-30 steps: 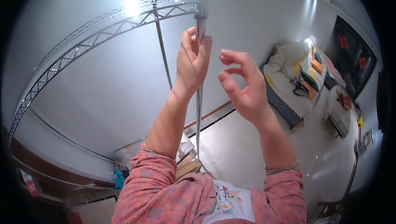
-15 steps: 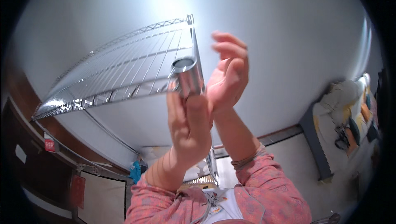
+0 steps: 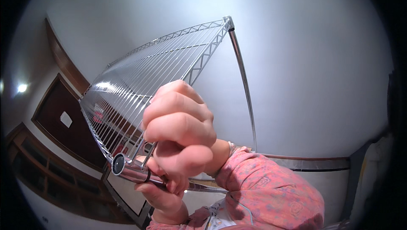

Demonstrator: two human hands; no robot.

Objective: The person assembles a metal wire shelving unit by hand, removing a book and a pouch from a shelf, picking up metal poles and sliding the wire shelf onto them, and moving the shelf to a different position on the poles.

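Note:
My left hand [image 3: 163,198] is wrapped round a shiny metal post [image 3: 135,174] just below the near corner of a wire shelf [image 3: 148,67]. The post's round end [image 3: 118,162] points toward the lower left, and a dark ring circles the post by my fingers. My right hand [image 3: 180,122] is closed in a fist in front of the shelf's right edge, just above the left hand. Its curled fingers hide whatever may be inside them, and I cannot tell whether it touches the shelf.
Another chrome post [image 3: 241,75] stands at the shelf's far corner, close to a pale wall [image 3: 309,73]. A dark brown door [image 3: 72,124] is on the left, with a wooden cabinet [image 3: 51,175] below it. A grey furniture edge [image 3: 358,179] shows at lower right.
The view has swung, so the shelf corner and post now appear lower left. My right hand, open beside the post before, has closed into a fist. The left hand still grips the post.

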